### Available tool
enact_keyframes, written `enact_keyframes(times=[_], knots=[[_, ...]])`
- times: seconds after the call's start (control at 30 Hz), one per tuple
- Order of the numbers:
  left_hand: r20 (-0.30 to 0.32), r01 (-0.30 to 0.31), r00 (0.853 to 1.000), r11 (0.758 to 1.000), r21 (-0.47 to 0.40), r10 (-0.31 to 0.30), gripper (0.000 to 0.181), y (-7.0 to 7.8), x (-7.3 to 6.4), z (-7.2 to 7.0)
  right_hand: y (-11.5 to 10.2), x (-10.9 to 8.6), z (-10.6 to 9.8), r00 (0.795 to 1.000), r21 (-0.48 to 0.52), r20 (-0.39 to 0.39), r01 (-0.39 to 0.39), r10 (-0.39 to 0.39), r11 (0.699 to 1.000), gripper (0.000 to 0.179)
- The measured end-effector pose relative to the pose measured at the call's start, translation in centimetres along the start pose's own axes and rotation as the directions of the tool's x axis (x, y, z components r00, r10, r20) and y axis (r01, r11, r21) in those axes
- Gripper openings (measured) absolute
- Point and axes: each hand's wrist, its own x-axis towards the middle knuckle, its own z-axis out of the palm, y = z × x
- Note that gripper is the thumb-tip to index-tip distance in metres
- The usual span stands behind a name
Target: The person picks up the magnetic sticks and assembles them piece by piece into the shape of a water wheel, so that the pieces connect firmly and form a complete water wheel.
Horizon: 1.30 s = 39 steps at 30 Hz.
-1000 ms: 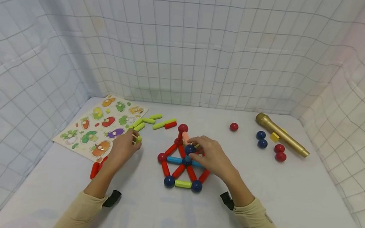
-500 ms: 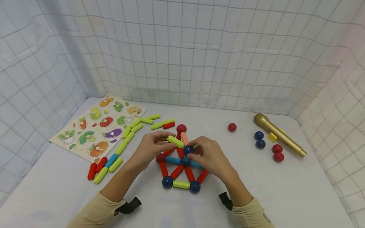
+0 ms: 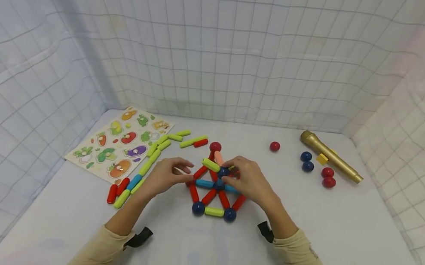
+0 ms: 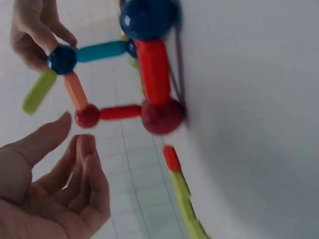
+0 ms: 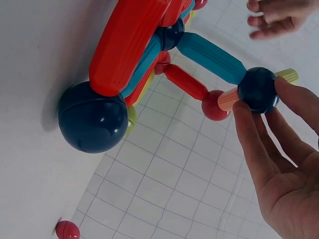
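Observation:
My right hand [image 3: 252, 180] pinches a blue ball [image 5: 258, 90] between thumb and fingers at the raised top of a ball-and-rod structure. From that ball a yellow-green rod [image 3: 211, 164] juts out to the left, its other end free. A salmon rod [image 4: 76, 90] links the ball to a raised red ball [image 4: 87, 115], and a teal rod [image 5: 212, 57] runs down from it. My left hand [image 3: 170, 175] hovers at the structure's left side, thumb and fingers parted, holding nothing. At the front of the base, a yellow-green rod [image 3: 214, 211] joins two blue balls [image 3: 229, 214].
Loose yellow-green, blue and red rods [image 3: 149, 161] lie at left beside a vegetable picture sheet [image 3: 98, 150]. At right are a gold microphone [image 3: 332, 156], a yellow block [image 3: 322, 159], blue balls [image 3: 308, 166] and red balls [image 3: 329, 182]. A lone red ball [image 3: 275, 146] lies behind the structure.
My left hand brought a yellow-green rod from the left to the blue ball, let go of it and drew back a little. The right hand stays on the ball.

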Motion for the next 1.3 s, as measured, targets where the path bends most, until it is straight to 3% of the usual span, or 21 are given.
enact_keyframes(times=[0.07, 0.17, 0.27, 0.3, 0.37, 0.47, 0.63, 0.83, 1.13, 1.2, 1.3], knots=[[-0.036, 0.053, 0.998, 0.978, 0.200, -0.047, 0.033, -1.2, -0.9, -1.3, 0.1, 0.0, -0.1, 1.000, 0.004, -0.005, -0.007, 0.007, 1.000, 0.032], [-0.119, 0.160, 0.986, 0.884, 0.439, -0.120, 0.026, -3.0, -2.6, -3.3, 0.1, -0.1, -0.2, 1.000, 0.003, -0.012, -0.012, 0.012, 1.000, 0.032], [-0.171, 0.251, 0.967, 0.797, 0.549, -0.186, 0.026, -4.5, -4.2, -4.7, 0.0, -0.1, -0.3, 1.000, 0.004, -0.003, -0.015, 0.015, 1.000, 0.032], [-0.180, 0.268, 0.963, 0.778, 0.568, -0.201, 0.027, -4.8, -4.6, -5.0, 0.0, -0.1, -0.3, 1.000, 0.001, 0.000, -0.014, 0.014, 1.000, 0.032], [-0.186, 0.284, 0.959, 0.763, 0.581, -0.216, 0.030, -5.3, -5.1, -5.4, 0.0, 0.0, -0.4, 1.000, -0.003, -0.004, -0.012, 0.012, 1.000, 0.032], [-0.179, 0.274, 0.962, 0.763, 0.586, -0.208, 0.029, -5.4, -5.3, -5.7, -0.1, 0.2, -0.5, 1.000, -0.012, -0.020, -0.008, 0.008, 1.000, 0.033], [-0.158, 0.258, 0.966, 0.740, 0.621, -0.204, 0.020, -5.6, -5.5, -5.8, -0.2, 0.3, -0.4, 1.000, -0.004, -0.011, -0.008, 0.008, 1.000, 0.033], [-0.165, 0.243, 0.970, 0.746, 0.620, -0.179, 0.012, -6.4, -6.0, -5.7, -0.1, 0.1, -0.1, 1.000, 0.000, -0.005, -0.007, 0.007, 1.000, 0.033], [-0.173, 0.234, 0.972, 0.734, 0.638, -0.160, 0.027, -5.7, -6.3, -5.5, -0.1, 0.0, -0.1, 1.000, -0.016, 0.001, -0.018, 0.018, 1.000, 0.033], [-0.189, 0.224, 0.973, 0.743, 0.630, -0.133, 0.031, -5.1, -6.3, -5.7, -0.1, 0.0, -0.1, 1.000, -0.015, 0.002, -0.018, 0.018, 1.000, 0.033], [-0.203, 0.152, 0.978, 0.798, 0.583, -0.038, 0.030, -3.9, -6.0, -5.8, 0.0, -0.1, -0.1, 1.000, -0.011, 0.000, -0.015, 0.015, 1.000, 0.033]])
